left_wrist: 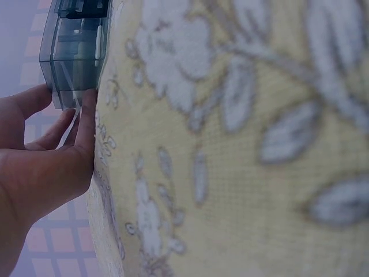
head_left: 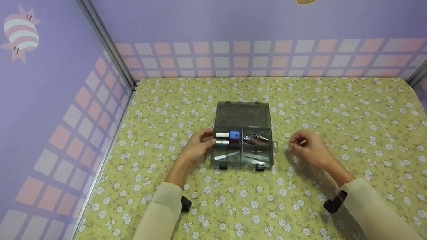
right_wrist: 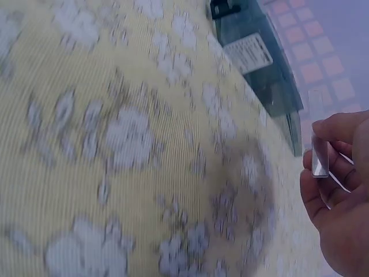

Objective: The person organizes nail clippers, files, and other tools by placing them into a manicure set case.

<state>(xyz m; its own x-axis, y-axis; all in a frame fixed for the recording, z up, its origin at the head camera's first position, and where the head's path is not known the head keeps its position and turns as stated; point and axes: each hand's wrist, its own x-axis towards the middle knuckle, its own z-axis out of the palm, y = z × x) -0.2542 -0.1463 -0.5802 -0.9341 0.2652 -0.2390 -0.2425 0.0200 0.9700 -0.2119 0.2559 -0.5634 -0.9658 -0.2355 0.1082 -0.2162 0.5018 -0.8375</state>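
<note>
A translucent grey plastic organizer box (head_left: 242, 116) lies with its lid folded back. My left hand (head_left: 199, 146) grips its left side, thumb at the rim, fingers against the outer wall; the left wrist view shows this hand (left_wrist: 52, 150) at the box's corner (left_wrist: 75, 52). Inside, the upper left compartment holds a blue bottle (head_left: 234, 135) and a dark red one (head_left: 234, 142) with pale caps. Shiny slim items (head_left: 256, 138) lie upper right, and a white-handled tool (head_left: 225, 156) lower left. Right of the box, my right hand (head_left: 310, 148) pinches a clear flat strip (right_wrist: 320, 164).
A yellow flowered cloth (head_left: 246, 218) covers the table. Purple patterned panels (head_left: 250, 14) stand behind it and at both sides, joined by metal posts (head_left: 105, 36). Dark wrist cameras (head_left: 335, 202) sit on both sleeves. A white label (right_wrist: 249, 53) marks the box's side.
</note>
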